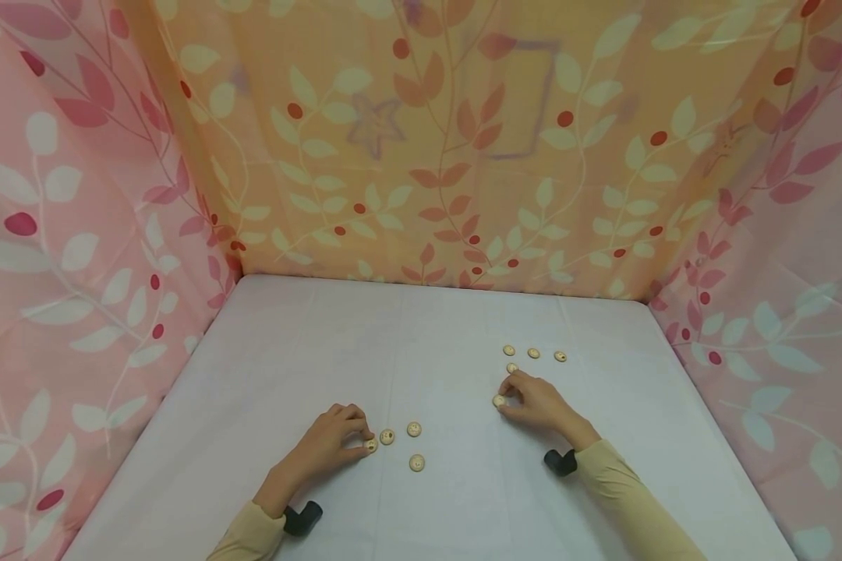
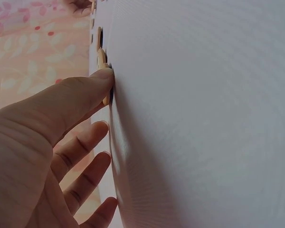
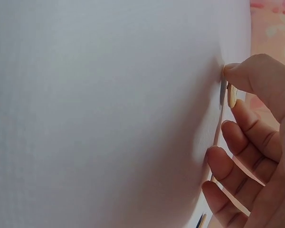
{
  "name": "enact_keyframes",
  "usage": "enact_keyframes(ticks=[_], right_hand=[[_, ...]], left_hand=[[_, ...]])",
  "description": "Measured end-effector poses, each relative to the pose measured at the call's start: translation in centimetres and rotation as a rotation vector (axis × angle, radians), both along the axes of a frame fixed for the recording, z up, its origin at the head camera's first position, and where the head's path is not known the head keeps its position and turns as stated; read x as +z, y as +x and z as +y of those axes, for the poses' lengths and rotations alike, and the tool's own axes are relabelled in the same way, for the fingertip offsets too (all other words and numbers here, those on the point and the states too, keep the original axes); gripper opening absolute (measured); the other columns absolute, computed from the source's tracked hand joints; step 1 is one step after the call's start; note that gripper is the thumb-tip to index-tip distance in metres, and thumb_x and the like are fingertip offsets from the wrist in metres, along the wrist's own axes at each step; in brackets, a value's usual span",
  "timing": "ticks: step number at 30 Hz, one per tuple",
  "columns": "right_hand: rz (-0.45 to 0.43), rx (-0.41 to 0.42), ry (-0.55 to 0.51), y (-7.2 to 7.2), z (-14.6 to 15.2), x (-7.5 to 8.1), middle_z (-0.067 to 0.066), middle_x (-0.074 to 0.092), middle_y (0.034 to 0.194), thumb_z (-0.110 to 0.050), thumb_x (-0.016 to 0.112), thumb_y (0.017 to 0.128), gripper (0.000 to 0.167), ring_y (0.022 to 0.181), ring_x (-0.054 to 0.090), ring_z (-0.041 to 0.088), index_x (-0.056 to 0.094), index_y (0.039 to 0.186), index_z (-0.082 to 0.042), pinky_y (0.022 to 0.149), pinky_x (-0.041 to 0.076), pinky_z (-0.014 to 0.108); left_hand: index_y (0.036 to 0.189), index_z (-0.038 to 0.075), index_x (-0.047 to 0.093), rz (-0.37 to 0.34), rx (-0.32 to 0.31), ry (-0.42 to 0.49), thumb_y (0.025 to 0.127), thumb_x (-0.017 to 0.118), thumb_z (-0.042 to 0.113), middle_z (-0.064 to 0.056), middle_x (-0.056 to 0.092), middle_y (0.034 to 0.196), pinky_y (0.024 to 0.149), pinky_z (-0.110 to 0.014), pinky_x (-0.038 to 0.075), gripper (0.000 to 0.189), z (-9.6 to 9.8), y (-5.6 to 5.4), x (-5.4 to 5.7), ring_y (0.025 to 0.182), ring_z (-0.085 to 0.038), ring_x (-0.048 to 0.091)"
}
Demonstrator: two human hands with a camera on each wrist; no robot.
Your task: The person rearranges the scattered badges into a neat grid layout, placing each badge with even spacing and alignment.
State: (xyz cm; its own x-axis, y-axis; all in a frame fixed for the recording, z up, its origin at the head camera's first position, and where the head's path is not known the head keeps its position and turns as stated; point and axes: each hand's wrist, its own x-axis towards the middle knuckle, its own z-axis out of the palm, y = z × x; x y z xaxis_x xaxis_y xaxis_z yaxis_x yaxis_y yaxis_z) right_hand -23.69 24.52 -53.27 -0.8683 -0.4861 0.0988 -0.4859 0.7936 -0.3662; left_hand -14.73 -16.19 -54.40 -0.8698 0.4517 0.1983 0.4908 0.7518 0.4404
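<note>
My left hand [image 1: 330,442] is low on the white table, left of the middle. Its thumb and index finger pinch a small round wooden disc [image 1: 371,446] by the edge. Right beside that disc lies a dark-marked disc [image 1: 387,436], and two more, an upper disc [image 1: 414,428] and a lower disc [image 1: 417,463], lie further right. My right hand [image 1: 537,401] pinches another pale wooden disc [image 1: 499,400] between thumb and index finger. In the right wrist view this disc [image 3: 232,96] stands tilted, close to the cloth. One disc [image 1: 511,368] shows just above the right fingers.
Behind the right hand, a row holds a left disc [image 1: 508,351], a middle disc [image 1: 534,353] and a right disc [image 1: 560,356]. White cloth covers the table [image 1: 309,335]. Leaf-patterned curtains [image 1: 449,156] enclose its back and sides. Black devices sit at both wrists.
</note>
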Motion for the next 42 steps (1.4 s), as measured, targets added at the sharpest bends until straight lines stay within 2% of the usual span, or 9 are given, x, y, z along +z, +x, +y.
enact_keyframes(ticks=[11, 18, 25, 31, 42], right_hand=[[-0.019, -0.060, 0.003, -0.9, 1.2, -0.1, -0.012, 0.055, 0.086, -0.036, 0.071, 0.079, 0.020, 0.069, 0.046, 0.006, 0.060, 0.089, -0.024, 0.062, 0.039, 0.024], [-0.008, -0.105, -0.003, -1.6, 2.3, -0.6, -0.013, 0.055, 0.083, -0.038, 0.071, 0.078, 0.019, 0.067, 0.045, 0.006, 0.059, 0.086, -0.025, 0.060, 0.038, 0.024], [0.002, -0.134, -0.040, -1.9, 3.0, -0.4, -0.009, 0.055, 0.084, -0.035, 0.073, 0.077, 0.021, 0.066, 0.045, 0.008, 0.061, 0.089, -0.021, 0.057, 0.037, 0.025], [-0.003, -0.197, -0.032, -2.1, 3.5, -0.2, -0.005, 0.055, 0.085, -0.032, 0.073, 0.077, 0.023, 0.067, 0.046, 0.009, 0.062, 0.090, -0.017, 0.058, 0.038, 0.027], [-0.003, -0.320, -0.016, -2.9, 4.7, -0.2, 0.001, 0.061, 0.088, -0.035, 0.072, 0.078, 0.027, 0.078, 0.057, 0.017, 0.063, 0.091, -0.013, 0.066, 0.045, 0.038]], left_hand=[[0.086, 0.025, 0.066, -0.022, -0.021, 0.036, 0.076, 0.075, 0.027, 0.012, 0.054, 0.102, 0.083, -0.041, 0.040, 0.014, -0.2, 0.0, 0.0, 0.098, -0.013, 0.047], [0.085, 0.025, 0.066, 0.026, -0.025, 0.034, 0.074, 0.077, 0.025, 0.011, 0.055, 0.101, 0.080, -0.041, 0.041, 0.016, -0.2, -0.1, 0.0, 0.097, -0.013, 0.049], [0.085, 0.025, 0.066, -0.009, -0.009, 0.024, 0.075, 0.076, 0.027, 0.012, 0.054, 0.102, 0.082, -0.042, 0.041, 0.015, -0.2, -0.2, -0.1, 0.099, -0.014, 0.048], [0.084, 0.025, 0.066, 0.022, -0.021, 0.037, 0.073, 0.077, 0.026, 0.011, 0.055, 0.101, 0.080, -0.041, 0.041, 0.016, -0.2, -0.2, -0.3, 0.097, -0.013, 0.049], [0.085, 0.026, 0.066, -0.020, -0.014, 0.017, 0.075, 0.075, 0.030, 0.012, 0.054, 0.102, 0.082, -0.040, 0.041, 0.014, -0.2, -0.2, -0.1, 0.097, -0.012, 0.048]])
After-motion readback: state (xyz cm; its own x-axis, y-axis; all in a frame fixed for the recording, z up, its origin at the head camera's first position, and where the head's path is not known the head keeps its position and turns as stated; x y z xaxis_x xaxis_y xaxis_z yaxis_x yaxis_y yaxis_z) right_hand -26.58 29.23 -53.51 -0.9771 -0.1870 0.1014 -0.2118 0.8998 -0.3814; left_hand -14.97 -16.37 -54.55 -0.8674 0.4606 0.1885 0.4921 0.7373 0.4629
